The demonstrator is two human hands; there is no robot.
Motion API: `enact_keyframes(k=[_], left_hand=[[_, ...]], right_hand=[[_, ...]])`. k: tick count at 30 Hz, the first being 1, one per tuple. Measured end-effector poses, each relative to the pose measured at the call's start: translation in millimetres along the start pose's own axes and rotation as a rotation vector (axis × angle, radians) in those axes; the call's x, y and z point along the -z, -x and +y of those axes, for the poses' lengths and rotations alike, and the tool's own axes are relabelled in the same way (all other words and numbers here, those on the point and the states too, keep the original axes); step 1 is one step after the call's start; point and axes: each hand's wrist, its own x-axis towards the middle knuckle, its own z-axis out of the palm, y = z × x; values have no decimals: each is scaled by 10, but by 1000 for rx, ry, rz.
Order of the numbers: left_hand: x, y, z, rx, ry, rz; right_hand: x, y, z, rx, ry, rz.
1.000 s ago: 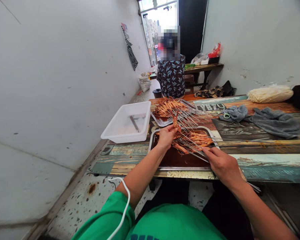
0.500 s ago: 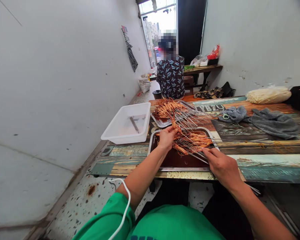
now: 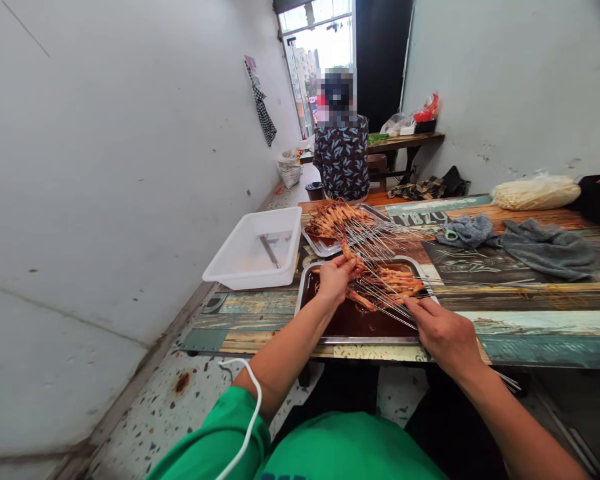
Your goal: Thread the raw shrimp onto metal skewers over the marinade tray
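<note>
My left hand (image 3: 336, 277) is closed, pinching an orange-brown shrimp (image 3: 347, 250) above the near metal tray (image 3: 370, 340). My right hand (image 3: 443, 330), at the tray's right edge, is closed around thin metal skewers (image 3: 395, 313). They run up toward the left hand, and their other ends stick out below the right wrist. Under them, several more skewered shrimp (image 3: 397, 280) lie in dark brown liquid. Behind, a second tray (image 3: 325, 248) bears a heap of skewered shrimp (image 3: 337, 217), skewer ends pointing right. My fingers partly hide the held shrimp.
A white plastic tub (image 3: 253, 277) with a metal utensil (image 3: 269, 251) inside stands on the left. Grey cloths (image 3: 550, 250) and a bagged pale bundle (image 3: 535, 191) lie on the right. Beyond the table (image 3: 260, 327), a person (image 3: 341, 157) sits facing away.
Both hands stay almost in place, keeping hold of the shrimp and the skewers. The held shrimp's tip has shifted slightly left and down.
</note>
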Motion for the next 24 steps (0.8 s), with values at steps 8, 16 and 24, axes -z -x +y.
enact_keyframes(k=[8, 16, 24], left_hand=[[-11, 19, -2, -65, -52, -53], [-48, 53, -22, -79, -86, -30], [-87, 26, -6, -31, -23, 26]], right_hand=[[30, -10, -1, 8, -4, -17], [6, -5, -16, -9, 13, 11], [13, -18, -18, 2, 11, 7]])
